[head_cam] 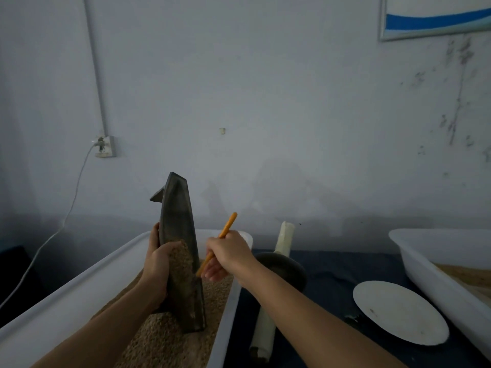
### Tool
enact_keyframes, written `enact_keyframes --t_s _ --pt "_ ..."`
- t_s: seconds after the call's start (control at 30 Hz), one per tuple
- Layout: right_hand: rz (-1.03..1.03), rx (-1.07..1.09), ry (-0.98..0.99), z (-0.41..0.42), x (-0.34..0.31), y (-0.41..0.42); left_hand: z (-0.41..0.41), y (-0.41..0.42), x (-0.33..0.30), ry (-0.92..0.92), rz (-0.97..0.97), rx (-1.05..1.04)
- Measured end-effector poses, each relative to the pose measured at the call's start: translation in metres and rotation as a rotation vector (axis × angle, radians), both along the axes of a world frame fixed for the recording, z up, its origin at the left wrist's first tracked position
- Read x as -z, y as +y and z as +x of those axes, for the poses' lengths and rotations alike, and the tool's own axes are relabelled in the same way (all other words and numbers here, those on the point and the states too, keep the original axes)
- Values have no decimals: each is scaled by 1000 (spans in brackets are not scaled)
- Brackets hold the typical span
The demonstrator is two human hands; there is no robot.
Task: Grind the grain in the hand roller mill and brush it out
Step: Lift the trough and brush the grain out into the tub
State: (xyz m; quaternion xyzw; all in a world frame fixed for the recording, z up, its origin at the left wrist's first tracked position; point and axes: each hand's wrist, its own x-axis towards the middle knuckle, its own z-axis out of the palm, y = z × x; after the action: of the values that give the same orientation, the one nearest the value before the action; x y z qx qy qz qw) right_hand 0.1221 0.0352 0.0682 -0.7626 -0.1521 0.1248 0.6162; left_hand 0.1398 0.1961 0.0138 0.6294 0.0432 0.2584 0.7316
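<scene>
Left hand (156,264) tilts trough (180,251) (unlabelled); right hand (225,256) grips brush (227,227).

Head-worn; facing forward, slightly down.

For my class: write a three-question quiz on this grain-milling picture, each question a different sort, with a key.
1. True or false: the left hand holds the dark trough tipped up on end.
2. The right hand grips: A) the white plate B) the orange-handled brush C) the roller
3. Fill in: the trough's lower end rests in grain inside the white ____.

Key: 1 true; 2 B; 3 tub
</scene>
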Motion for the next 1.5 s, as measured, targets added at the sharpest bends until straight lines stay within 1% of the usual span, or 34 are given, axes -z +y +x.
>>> enact_keyframes --t_s 0.07,0.13,0.2,0.23,0.3,0.4,0.47,0.5,0.6,0.67,0.7,0.77,0.83,0.87,0.97,1.03,1.07,1.13,1.2,1.27,1.3,1.37,1.43,1.5 --pt "-28 37 -49 2 -1 -3 1 0 2 2 10 -5" --pt "54 37 -50 4 -3 -3 3 1 1 2 6 -10" --pt "158 -7 -11 4 -5 -2 4 1 1 3 -1 -3" --pt "177 -37 12 3 -5 -1 4 0 1 2 0 2" --pt "116 -61 34 3 -3 -1 3 -1 0 -11 12 6" --pt "-56 1 12 3 1 -5 2 -3 1 -14 37 3" --pt "-88 33 -29 4 1 -7 1 -4 1 -8 70 1" --pt "-59 45 -41 4 0 -7 0 -5 1 -4 85 -2" --pt "159 48 -28 7 1 -1 -2 -7 -1 5 81 19" --pt "231 21 -5 7 1 3 -3 -8 -2 7 78 35" --pt "222 10 9 7 2 4 -3 -8 -2 8 82 41" --pt "113 27 19 7 5 4 -4 -9 -2 5 91 48" --pt "5 65 -24 8 8 2 -4 -9 -2 7 96 48" --pt "11 82 -47 10 9 2 -4 -10 -3 11 100 47" --pt "230 117 -73 15 9 3 -7 -10 -5 23 78 69" --pt "316 104 -77 16 9 6 -8 -10 -5 21 54 87" --pt "313 82 -64 17 10 7 -8 -10 -5 17 53 89" --pt "242 46 -1 17 13 8 -7 -10 -4 6 53 86" --pt "127 75 39 17 15 8 -6 -10 -4 -7 57 79" --pt "72 141 10 17 16 6 -6 -10 -3 -4 71 63" --pt "101 165 -15 18 16 5 -5 -10 -3 2 74 59" --pt "242 175 -36 20 15 7 -6 -11 -3 6 58 77" --pt "351 127 -24 20 15 10 -7 -11 -4 1 46 99" --pt "347 70 17 20 17 12 -7 -10 -4 1 47 103"
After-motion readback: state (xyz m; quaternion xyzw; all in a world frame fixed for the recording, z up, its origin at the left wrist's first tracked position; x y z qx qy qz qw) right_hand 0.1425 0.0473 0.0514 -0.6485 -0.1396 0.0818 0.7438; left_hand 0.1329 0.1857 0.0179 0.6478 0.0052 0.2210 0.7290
